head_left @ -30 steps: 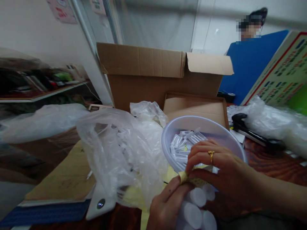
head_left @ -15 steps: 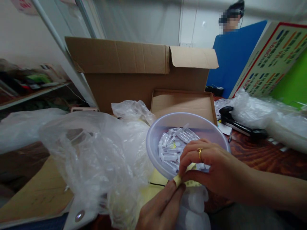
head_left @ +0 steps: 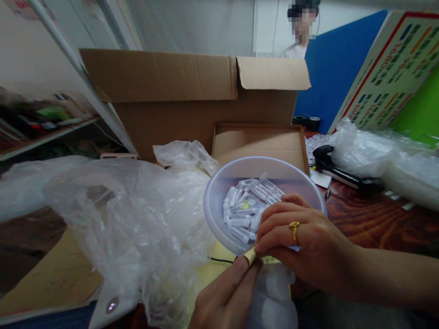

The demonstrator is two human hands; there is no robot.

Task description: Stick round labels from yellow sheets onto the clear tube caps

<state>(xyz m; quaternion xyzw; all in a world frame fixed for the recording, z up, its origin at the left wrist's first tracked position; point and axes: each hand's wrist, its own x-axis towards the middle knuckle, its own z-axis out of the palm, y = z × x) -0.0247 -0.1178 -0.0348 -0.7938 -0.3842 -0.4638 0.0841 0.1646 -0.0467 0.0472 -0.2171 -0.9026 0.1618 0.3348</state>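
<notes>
A small pale yellow strip (head_left: 250, 256), perhaps paper or a label, is pinched between my two hands at the near rim of the basin. My left hand (head_left: 227, 292) grips its lower end from below, fingers closed. The right hand (head_left: 305, 240), with a gold ring, comes in from the right and holds the upper end between thumb and fingertips. Behind them stands a translucent plastic basin (head_left: 213, 214) with many small clear plastic tubes (head_left: 240, 221) in it. Below my right hand lie rounded translucent plastic pieces (head_left: 274, 292); what they are I cannot tell.
Crumpled clear plastic bags (head_left: 137, 228) cover the left side. An open cardboard box (head_left: 171, 119) and a shallow carton (head_left: 257, 141) stand behind the basin. On the right are a black-handled device (head_left: 346, 173) and more plastic wrap (head_left: 404, 164). A person (head_left: 297, 48) is beyond the blue panel (head_left: 329, 77).
My right hand has rolled over the yellow strip, so less of the strip shows. The view has shifted slightly, and the person in the back shows more.
</notes>
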